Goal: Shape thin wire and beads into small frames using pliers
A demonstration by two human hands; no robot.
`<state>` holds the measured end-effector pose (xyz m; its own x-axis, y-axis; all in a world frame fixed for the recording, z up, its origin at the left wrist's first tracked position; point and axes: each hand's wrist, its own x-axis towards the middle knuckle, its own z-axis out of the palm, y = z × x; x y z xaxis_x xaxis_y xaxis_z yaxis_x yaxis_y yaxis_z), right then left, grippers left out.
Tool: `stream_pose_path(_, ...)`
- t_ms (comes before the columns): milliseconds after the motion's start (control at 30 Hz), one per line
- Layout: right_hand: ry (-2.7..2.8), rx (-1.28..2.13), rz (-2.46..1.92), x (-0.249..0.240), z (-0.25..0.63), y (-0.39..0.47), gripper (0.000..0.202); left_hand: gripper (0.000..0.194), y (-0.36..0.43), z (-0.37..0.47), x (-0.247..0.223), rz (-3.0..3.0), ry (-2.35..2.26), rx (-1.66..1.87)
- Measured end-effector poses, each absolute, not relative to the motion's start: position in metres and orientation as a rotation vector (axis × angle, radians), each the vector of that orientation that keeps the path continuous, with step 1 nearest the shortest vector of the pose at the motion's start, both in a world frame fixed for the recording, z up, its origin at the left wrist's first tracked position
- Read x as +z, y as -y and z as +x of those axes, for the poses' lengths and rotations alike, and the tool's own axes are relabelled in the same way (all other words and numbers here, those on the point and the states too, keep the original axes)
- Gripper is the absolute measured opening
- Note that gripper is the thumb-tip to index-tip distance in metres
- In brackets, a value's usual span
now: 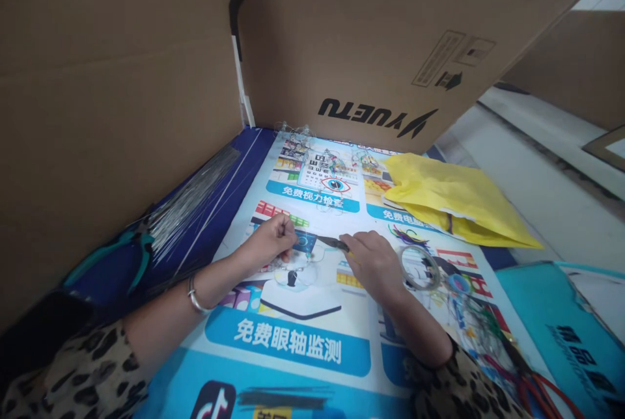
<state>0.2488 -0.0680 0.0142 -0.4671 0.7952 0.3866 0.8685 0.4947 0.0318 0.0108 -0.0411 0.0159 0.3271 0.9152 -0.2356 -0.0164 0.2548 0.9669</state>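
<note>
My left hand (274, 238) is closed in a pinch, with a bracelet (194, 295) on its wrist. A thin wire (307, 257) runs from its fingertips and curls faintly over the printed sheet (312, 308). In my right hand (374, 263) is a pair of pliers (333, 243), fingers wrapped round the yellow handle. The narrow dark jaws point left toward my left fingertips, a short way apart from them. Whether the jaws grip the wire is too fine to tell.
Cardboard walls (303, 35) stand behind and left. Straight wires (193, 194) and teal-handled pliers (144, 250) lie left. On the right are a yellow bag (449, 194), a tape roll (432, 276), red-handled scissors (530, 383) and a teal folder (541, 315). Tangled wire pieces (336, 162) lie at the back.
</note>
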Motion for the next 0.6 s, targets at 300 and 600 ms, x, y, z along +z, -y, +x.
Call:
stream_pose_path(300,2.516,-0.540,-1.357,0.029,0.243,0.075,0.024,0.016,0.041,0.011,0.009,1.189,-1.023,0.816)
stream_pose_path(600,2.487,-0.381,-1.311,0.029,0.233,0.081,0.023,0.014,0.042,0.012,0.004,1.225,-1.077,0.824)
